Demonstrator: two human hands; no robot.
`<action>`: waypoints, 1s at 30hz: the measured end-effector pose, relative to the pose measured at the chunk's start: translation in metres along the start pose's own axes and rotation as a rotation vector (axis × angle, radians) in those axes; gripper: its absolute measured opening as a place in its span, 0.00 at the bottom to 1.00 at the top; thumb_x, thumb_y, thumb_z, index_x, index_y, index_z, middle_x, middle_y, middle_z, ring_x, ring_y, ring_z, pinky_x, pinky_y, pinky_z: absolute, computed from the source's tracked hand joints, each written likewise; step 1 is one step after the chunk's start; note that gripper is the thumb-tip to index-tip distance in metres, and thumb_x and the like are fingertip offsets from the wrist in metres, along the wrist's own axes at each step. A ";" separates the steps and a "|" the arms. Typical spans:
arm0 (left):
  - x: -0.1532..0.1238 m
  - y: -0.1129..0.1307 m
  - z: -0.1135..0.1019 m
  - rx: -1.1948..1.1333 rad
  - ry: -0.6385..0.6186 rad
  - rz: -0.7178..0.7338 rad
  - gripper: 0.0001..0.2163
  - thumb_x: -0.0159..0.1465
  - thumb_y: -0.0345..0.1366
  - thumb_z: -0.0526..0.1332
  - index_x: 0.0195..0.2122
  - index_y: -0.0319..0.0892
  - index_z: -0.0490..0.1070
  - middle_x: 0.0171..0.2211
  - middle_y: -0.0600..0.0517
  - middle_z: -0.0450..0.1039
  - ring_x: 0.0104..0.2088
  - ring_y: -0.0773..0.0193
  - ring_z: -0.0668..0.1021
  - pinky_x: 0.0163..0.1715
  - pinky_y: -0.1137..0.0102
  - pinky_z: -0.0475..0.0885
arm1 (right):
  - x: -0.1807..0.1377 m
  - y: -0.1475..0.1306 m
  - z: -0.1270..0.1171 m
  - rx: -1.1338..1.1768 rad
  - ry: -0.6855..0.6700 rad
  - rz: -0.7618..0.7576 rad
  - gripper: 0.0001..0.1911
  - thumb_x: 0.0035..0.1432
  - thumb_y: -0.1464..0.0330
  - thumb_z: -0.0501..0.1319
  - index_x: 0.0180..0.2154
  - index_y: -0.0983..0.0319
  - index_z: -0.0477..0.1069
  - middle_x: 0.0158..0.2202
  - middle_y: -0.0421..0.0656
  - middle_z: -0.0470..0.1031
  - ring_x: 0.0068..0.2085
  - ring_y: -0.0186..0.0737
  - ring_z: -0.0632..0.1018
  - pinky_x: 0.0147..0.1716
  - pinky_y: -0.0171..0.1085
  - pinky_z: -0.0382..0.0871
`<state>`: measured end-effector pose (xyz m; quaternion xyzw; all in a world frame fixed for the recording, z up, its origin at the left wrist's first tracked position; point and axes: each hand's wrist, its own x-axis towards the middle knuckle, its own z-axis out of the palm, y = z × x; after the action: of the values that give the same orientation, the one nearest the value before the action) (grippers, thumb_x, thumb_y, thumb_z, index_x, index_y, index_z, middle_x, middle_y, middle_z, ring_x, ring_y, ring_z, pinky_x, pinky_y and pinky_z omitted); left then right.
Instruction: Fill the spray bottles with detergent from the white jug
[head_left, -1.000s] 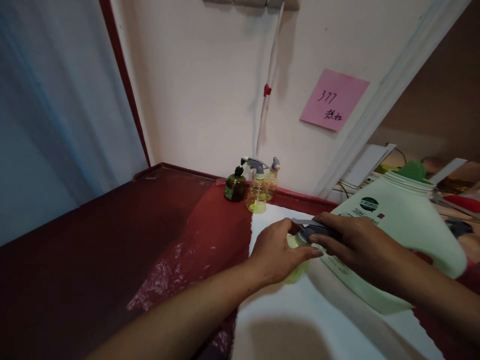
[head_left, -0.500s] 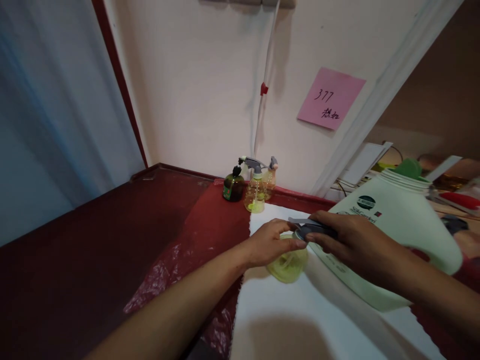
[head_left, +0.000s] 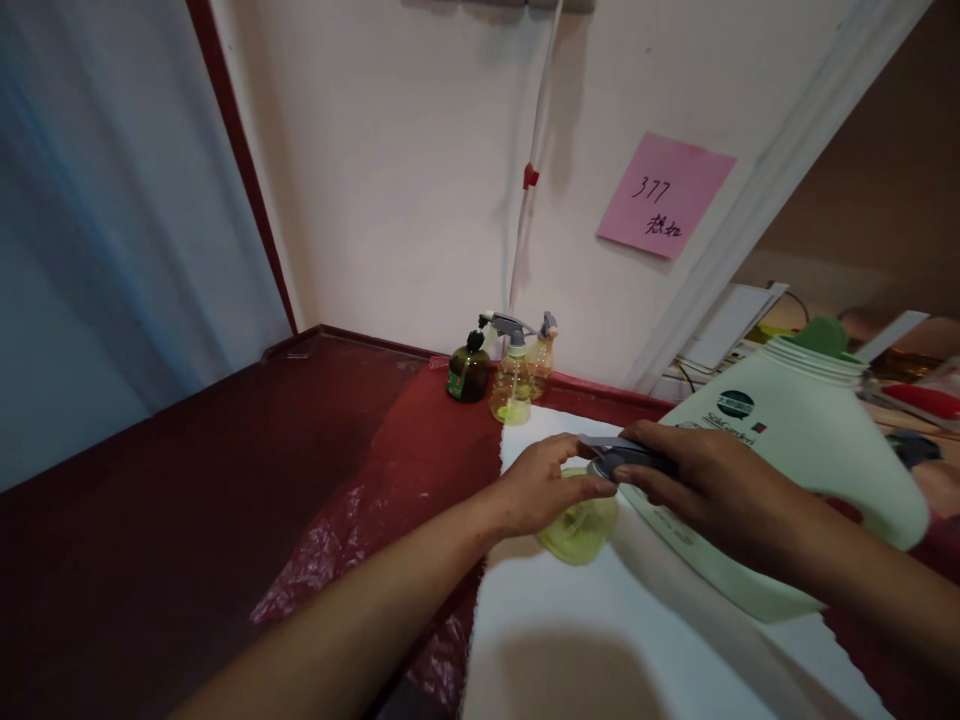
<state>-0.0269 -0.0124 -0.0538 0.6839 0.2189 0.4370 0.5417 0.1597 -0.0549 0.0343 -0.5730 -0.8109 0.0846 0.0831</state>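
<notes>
A clear spray bottle (head_left: 581,530) with a yellowish tint stands on the white cloth (head_left: 525,610). My left hand (head_left: 540,485) is closed around its neck, just under the cap. My right hand (head_left: 690,470) grips the grey trigger spray head (head_left: 626,457) at the top of that bottle; the fingers partly hide it. Beside my right hand and forearm is a large pale green jug (head_left: 787,420) with its mouth uncapped and a green piece in the opening.
Against the wall stand a dark pump bottle (head_left: 467,375) and two clear spray bottles, the nearer one (head_left: 512,385) with a grey head. Red plastic sheeting (head_left: 405,440) covers part of the dark red surface. A pink note (head_left: 666,195) hangs on the wall.
Almost nothing differs. The view has shifted very slightly; both hands keep the same hold on the spray bottle and its head.
</notes>
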 end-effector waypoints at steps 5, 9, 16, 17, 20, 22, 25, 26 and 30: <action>0.001 0.007 -0.003 0.084 -0.046 0.033 0.13 0.60 0.41 0.68 0.44 0.42 0.78 0.50 0.47 0.78 0.53 0.53 0.76 0.57 0.59 0.67 | 0.000 0.001 0.000 -0.007 -0.006 0.000 0.17 0.64 0.52 0.49 0.36 0.56 0.67 0.31 0.42 0.75 0.32 0.45 0.73 0.32 0.42 0.61; -0.001 0.014 0.007 0.210 0.088 -0.092 0.21 0.52 0.42 0.74 0.45 0.41 0.75 0.46 0.46 0.79 0.46 0.52 0.77 0.47 0.59 0.71 | 0.001 0.001 0.001 -0.002 -0.007 0.018 0.17 0.63 0.52 0.49 0.35 0.56 0.66 0.30 0.42 0.75 0.31 0.45 0.73 0.32 0.42 0.62; 0.001 0.006 0.011 0.195 0.129 -0.064 0.17 0.55 0.40 0.72 0.45 0.40 0.76 0.46 0.45 0.79 0.47 0.52 0.78 0.51 0.59 0.71 | 0.001 0.001 0.002 -0.013 0.009 0.007 0.17 0.63 0.52 0.49 0.35 0.56 0.67 0.30 0.42 0.75 0.31 0.45 0.73 0.31 0.42 0.61; 0.001 0.005 0.010 0.161 0.103 -0.040 0.17 0.56 0.40 0.71 0.45 0.39 0.76 0.46 0.45 0.79 0.48 0.52 0.78 0.52 0.58 0.70 | 0.001 0.002 0.002 -0.013 0.011 0.004 0.17 0.63 0.52 0.49 0.34 0.56 0.67 0.30 0.42 0.75 0.31 0.44 0.73 0.31 0.41 0.60; 0.002 0.000 0.006 -0.024 -0.004 -0.013 0.16 0.57 0.42 0.70 0.43 0.38 0.77 0.46 0.44 0.79 0.49 0.52 0.77 0.55 0.59 0.68 | 0.001 0.002 0.002 -0.010 0.019 -0.004 0.17 0.63 0.52 0.50 0.33 0.56 0.66 0.29 0.42 0.74 0.31 0.44 0.72 0.30 0.41 0.59; 0.003 -0.003 0.004 -0.129 -0.048 -0.038 0.15 0.57 0.42 0.70 0.42 0.39 0.78 0.45 0.45 0.79 0.49 0.52 0.77 0.55 0.58 0.68 | 0.000 0.001 0.002 -0.009 0.019 -0.003 0.17 0.63 0.52 0.50 0.33 0.56 0.66 0.30 0.43 0.74 0.31 0.44 0.72 0.30 0.40 0.58; 0.001 -0.002 0.004 -0.170 -0.060 -0.080 0.16 0.57 0.43 0.69 0.42 0.38 0.78 0.46 0.44 0.79 0.49 0.52 0.77 0.55 0.58 0.67 | 0.000 0.001 0.002 -0.002 0.010 0.011 0.18 0.64 0.52 0.49 0.35 0.56 0.67 0.31 0.43 0.75 0.32 0.45 0.73 0.31 0.41 0.59; 0.000 -0.001 0.004 -0.166 -0.060 -0.084 0.16 0.57 0.43 0.69 0.43 0.38 0.78 0.46 0.44 0.79 0.50 0.52 0.77 0.55 0.58 0.67 | -0.001 0.001 0.002 0.001 0.012 0.014 0.18 0.64 0.51 0.49 0.36 0.56 0.68 0.32 0.43 0.75 0.32 0.45 0.73 0.31 0.41 0.59; -0.004 0.004 0.004 0.003 0.032 -0.087 0.21 0.54 0.42 0.72 0.46 0.39 0.74 0.48 0.44 0.77 0.49 0.52 0.76 0.51 0.58 0.69 | -0.002 0.002 0.002 0.018 0.020 0.009 0.17 0.65 0.51 0.50 0.36 0.56 0.66 0.33 0.42 0.75 0.33 0.45 0.73 0.33 0.41 0.60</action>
<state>-0.0265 -0.0184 -0.0519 0.6675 0.2576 0.4237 0.5555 0.1621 -0.0559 0.0318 -0.5767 -0.8067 0.0865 0.0960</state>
